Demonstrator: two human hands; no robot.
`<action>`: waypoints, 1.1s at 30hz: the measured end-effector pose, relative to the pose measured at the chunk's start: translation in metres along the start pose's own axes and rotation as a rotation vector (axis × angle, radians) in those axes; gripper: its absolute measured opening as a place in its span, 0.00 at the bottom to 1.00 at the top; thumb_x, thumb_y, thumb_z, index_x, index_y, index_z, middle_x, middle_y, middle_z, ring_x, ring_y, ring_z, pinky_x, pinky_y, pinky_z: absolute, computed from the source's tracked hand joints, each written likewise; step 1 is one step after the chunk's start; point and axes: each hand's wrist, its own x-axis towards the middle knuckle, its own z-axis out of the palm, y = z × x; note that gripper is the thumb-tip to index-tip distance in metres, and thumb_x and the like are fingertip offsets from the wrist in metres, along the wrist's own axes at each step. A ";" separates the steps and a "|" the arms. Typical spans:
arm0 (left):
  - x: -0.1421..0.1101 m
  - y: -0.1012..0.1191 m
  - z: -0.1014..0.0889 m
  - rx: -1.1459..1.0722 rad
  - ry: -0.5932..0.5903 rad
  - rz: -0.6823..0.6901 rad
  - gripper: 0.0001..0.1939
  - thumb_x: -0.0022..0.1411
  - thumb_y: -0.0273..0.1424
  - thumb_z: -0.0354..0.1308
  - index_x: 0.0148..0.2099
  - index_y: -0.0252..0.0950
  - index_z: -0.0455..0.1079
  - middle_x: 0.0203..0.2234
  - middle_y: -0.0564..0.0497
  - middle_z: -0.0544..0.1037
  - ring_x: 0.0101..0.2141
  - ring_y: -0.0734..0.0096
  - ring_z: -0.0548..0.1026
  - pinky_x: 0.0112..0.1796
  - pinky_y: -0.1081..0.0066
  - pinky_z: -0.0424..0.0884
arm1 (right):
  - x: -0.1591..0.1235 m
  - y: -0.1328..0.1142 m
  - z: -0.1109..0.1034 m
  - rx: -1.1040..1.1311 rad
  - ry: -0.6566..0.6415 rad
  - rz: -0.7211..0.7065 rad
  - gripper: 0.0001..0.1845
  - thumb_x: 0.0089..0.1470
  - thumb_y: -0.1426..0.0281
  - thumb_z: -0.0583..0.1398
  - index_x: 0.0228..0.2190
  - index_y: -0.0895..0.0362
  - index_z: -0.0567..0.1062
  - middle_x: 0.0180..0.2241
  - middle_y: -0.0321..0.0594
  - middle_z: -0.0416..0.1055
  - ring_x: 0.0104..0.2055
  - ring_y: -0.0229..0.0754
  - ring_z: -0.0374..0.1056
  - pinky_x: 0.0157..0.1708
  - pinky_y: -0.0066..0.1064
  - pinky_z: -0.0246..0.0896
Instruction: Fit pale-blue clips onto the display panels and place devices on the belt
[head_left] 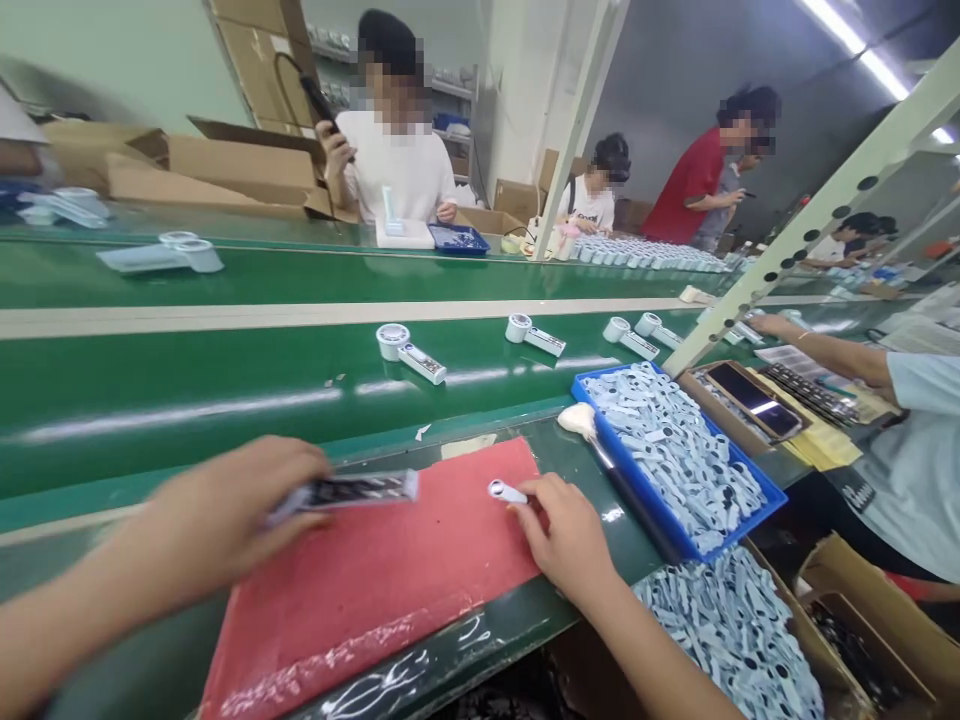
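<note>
My left hand (259, 495) is closed around one end of a long pale casing (367, 488) with a dark, white-marked upper face, blurred by motion. It resembles the handles of the fans on the belt. The casing is over a red mat (375, 570). At the mat's right edge, my right hand (568, 532) pinches a small light-blue plastic piece (508, 492) with a dark round spot at its wide end. Beside that hand is a blue tray (679, 535) heaped with similar small pieces (667, 440).
Several handheld fans (421, 362) lie on the green conveyor belt (225, 390). A brush (592, 435) lies against the tray. Below it, a cardboard box holds more small pieces (739, 630). A slanted metal post (780, 265) rises behind the tray. Co-workers sit opposite and at right.
</note>
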 end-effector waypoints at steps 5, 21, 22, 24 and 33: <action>0.018 0.093 0.053 -0.063 -0.155 0.133 0.04 0.69 0.30 0.59 0.45 0.37 0.68 0.42 0.46 0.75 0.42 0.54 0.72 0.45 0.55 0.71 | 0.010 -0.033 -0.015 0.137 0.041 -0.101 0.05 0.68 0.68 0.58 0.39 0.53 0.74 0.31 0.33 0.70 0.31 0.40 0.65 0.34 0.33 0.54; 0.012 0.101 0.057 -0.565 -0.014 0.112 0.07 0.76 0.26 0.51 0.46 0.38 0.70 0.40 0.51 0.72 0.42 0.61 0.68 0.43 0.61 0.66 | 0.010 -0.062 0.008 0.078 -0.206 -0.195 0.08 0.64 0.73 0.63 0.31 0.54 0.71 0.32 0.34 0.71 0.30 0.41 0.62 0.33 0.33 0.48; 0.011 0.101 0.057 -0.570 -0.008 0.100 0.07 0.75 0.25 0.52 0.46 0.38 0.71 0.40 0.51 0.73 0.42 0.61 0.68 0.43 0.61 0.67 | 0.010 -0.062 0.010 0.117 -0.208 -0.154 0.10 0.65 0.72 0.63 0.30 0.54 0.71 0.31 0.33 0.71 0.31 0.40 0.62 0.33 0.33 0.48; 0.010 0.102 0.057 -0.574 -0.005 0.075 0.06 0.73 0.23 0.56 0.46 0.38 0.72 0.40 0.51 0.73 0.43 0.61 0.69 0.43 0.61 0.68 | 0.008 -0.061 0.014 0.182 -0.197 -0.092 0.11 0.65 0.71 0.63 0.29 0.55 0.70 0.30 0.33 0.70 0.31 0.40 0.63 0.34 0.33 0.49; 0.012 0.109 0.058 -0.552 0.022 -0.004 0.07 0.70 0.22 0.62 0.43 0.39 0.76 0.37 0.52 0.74 0.42 0.62 0.72 0.42 0.63 0.71 | 0.006 -0.060 0.019 0.331 -0.205 0.046 0.10 0.65 0.69 0.63 0.30 0.54 0.73 0.35 0.35 0.70 0.38 0.42 0.67 0.39 0.36 0.54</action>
